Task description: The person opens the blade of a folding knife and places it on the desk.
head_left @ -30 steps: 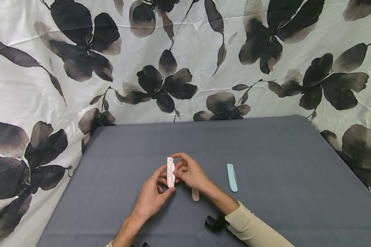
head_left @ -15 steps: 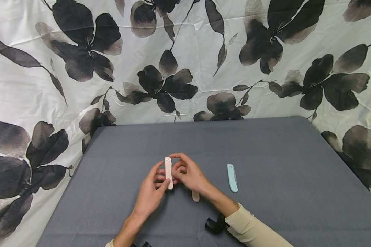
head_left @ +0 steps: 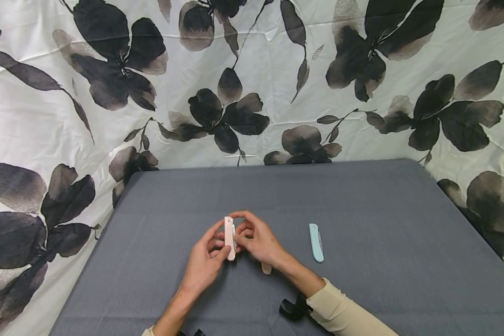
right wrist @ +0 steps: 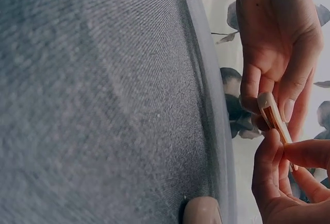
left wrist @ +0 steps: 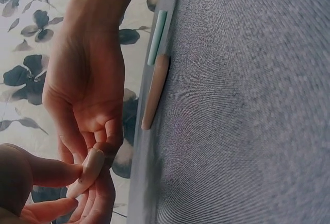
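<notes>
A pale pink folding knife [head_left: 228, 233] is held upright between both hands above the middle of the table. My left hand [head_left: 203, 261] grips its handle, thumb across the lower part and fingers behind. From the other side, my right hand [head_left: 262, 240] pinches at the blade edge, index finger curved over the top end. A narrow strip of the pale blade shows along the handle's right side, mostly folded in. In the right wrist view, the knife's slot [right wrist: 270, 115] faces the camera. A peach folding knife [head_left: 266, 269] lies partly hidden below my right forearm.
A light blue folding knife [head_left: 316, 243] lies on the grey tabletop [head_left: 382, 210] to the right, its blade edge showing. A black wrist strap [head_left: 293, 309] sits by the right sleeve. Floral fabric [head_left: 243, 56] hangs behind the table.
My left thumb has shifted from the knife's bottom end up onto the handle's face. The knife has tilted slightly and moved a little left. The right hand keeps its pinch.
</notes>
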The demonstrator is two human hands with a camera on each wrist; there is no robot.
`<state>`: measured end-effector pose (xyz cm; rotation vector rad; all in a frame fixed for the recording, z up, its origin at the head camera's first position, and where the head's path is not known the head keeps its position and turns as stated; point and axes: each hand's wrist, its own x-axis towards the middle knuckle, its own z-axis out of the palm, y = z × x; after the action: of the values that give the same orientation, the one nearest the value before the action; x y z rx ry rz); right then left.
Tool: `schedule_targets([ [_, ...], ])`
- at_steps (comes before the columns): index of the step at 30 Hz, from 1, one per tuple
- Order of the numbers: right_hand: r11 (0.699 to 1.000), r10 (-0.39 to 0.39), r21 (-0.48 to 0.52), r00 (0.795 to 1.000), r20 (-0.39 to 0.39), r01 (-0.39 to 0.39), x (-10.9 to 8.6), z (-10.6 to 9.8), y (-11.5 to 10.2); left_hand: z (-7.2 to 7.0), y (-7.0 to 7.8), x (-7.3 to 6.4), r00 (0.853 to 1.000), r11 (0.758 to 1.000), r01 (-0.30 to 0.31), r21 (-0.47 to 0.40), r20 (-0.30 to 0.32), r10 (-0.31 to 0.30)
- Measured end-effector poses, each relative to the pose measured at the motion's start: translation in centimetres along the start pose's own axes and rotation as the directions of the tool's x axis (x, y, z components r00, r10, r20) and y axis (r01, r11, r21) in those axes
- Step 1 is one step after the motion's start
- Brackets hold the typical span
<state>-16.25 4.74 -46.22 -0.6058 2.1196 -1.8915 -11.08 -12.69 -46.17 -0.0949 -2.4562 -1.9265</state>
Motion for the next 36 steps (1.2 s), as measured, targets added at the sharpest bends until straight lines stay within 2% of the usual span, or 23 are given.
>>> schedule_targets([
  [20, 0.998, -0.014, -0.056, 0.999, 0.053, 0.017, 0.4, -1.3, 0.5, 0.1, 0.0, 0.5, 1.000, 1.000, 0.027, -0.006, 0.003, -0.027],
  [28, 0.995, -0.018, -0.097, 0.994, 0.112, 0.029, 0.5, -2.0, 0.6, -0.2, -0.1, 0.5, 0.998, 0.998, 0.057, 0.021, 0.007, -0.057],
  [36, 0.992, -0.033, -0.120, 0.990, 0.137, 0.050, 0.5, -2.5, 0.3, -0.3, 0.0, 0.6, 0.998, 0.998, 0.060, 0.002, 0.007, -0.060],
])
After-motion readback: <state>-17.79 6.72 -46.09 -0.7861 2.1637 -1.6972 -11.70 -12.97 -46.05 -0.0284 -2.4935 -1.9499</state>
